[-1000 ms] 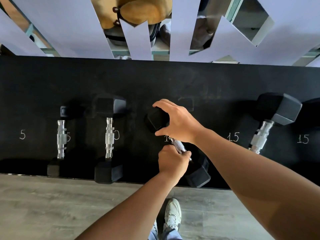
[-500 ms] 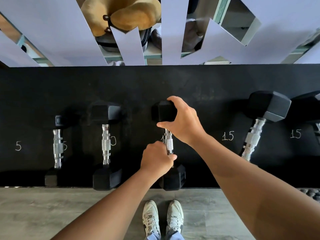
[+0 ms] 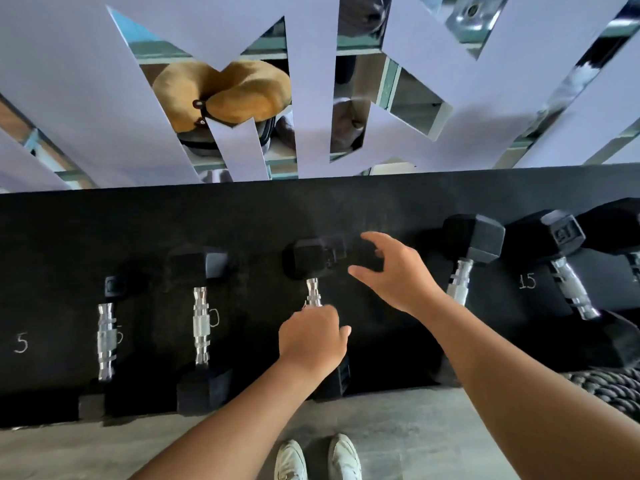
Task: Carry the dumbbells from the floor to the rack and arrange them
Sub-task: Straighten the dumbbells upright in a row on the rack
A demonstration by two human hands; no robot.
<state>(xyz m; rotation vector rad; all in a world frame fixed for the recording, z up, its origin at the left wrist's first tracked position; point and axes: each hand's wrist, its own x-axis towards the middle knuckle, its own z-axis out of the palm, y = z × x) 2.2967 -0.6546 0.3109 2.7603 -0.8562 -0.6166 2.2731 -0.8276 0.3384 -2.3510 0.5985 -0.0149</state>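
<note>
I count five dumbbells (image 3: pixel 315 317) on the rack (image 3: pixel 52 237), two hands (image 3: pixel 311 344), two shoes (image 3: pixel 291 460).

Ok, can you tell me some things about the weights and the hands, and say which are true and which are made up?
1. The left hand is closed around the handle of the middle dumbbell. True.
2. The right hand is squeezing that dumbbell's far head. False: its fingers are spread open beside the head, not touching it.
3. A chalk "5" is written on the black rack. True.
4. The smallest dumbbell lies furthest right. False: it lies furthest left.
5. White shoes show at the bottom, on the floor. True.
</note>
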